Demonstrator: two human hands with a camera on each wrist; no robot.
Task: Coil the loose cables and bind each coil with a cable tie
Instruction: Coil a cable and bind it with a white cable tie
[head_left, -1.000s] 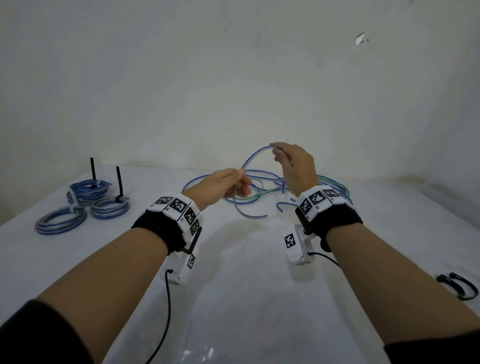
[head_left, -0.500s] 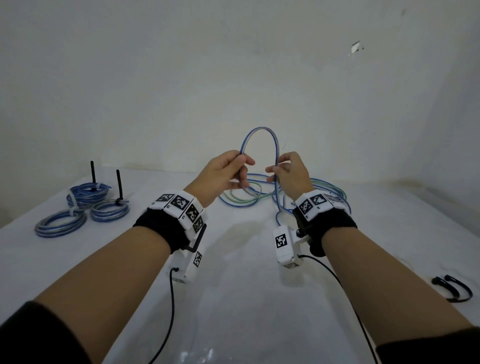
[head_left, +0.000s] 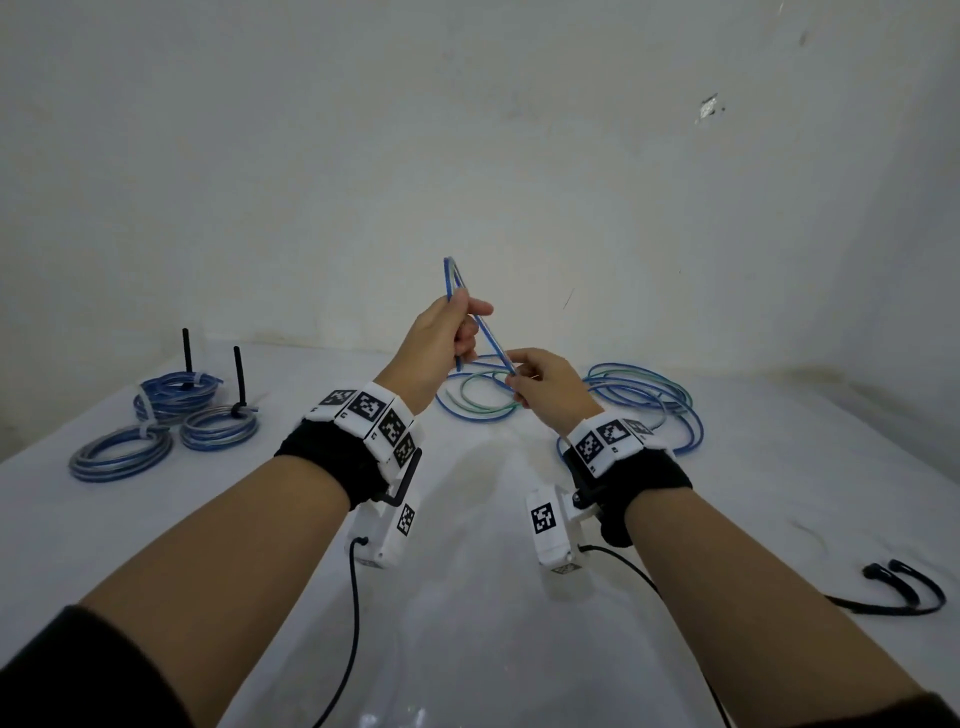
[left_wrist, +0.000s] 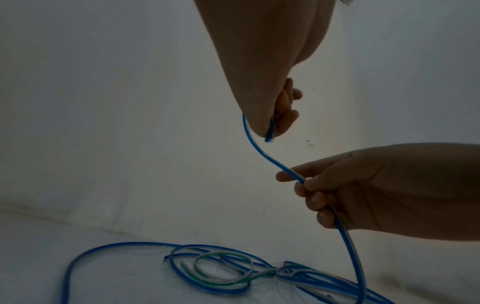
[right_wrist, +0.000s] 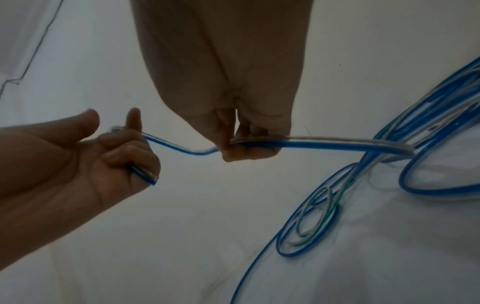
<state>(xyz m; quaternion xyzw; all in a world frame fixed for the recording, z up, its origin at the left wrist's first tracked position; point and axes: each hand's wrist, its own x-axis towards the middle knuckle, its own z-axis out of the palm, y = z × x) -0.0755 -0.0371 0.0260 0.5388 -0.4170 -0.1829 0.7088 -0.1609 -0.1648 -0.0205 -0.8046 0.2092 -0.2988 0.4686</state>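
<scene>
- Head view: the left hand is raised above the tabletop, fingers curled round a blue cable that bends into a narrow loop just above them.
- The right hand, lower and just beside the left, pinches the same cable between thumb and fingers.
- Beyond both hands, the loose cables lie in a tangle on the tabletop.
- Well to the left of the fingers lie three tied coils.
- Left wrist view: the cable end sticks out below the left fingers; the cable runs down through the right hand to the tangle.
- Right wrist view: the right fingers are clamped on the cable; the left hand holds its end.
</scene>
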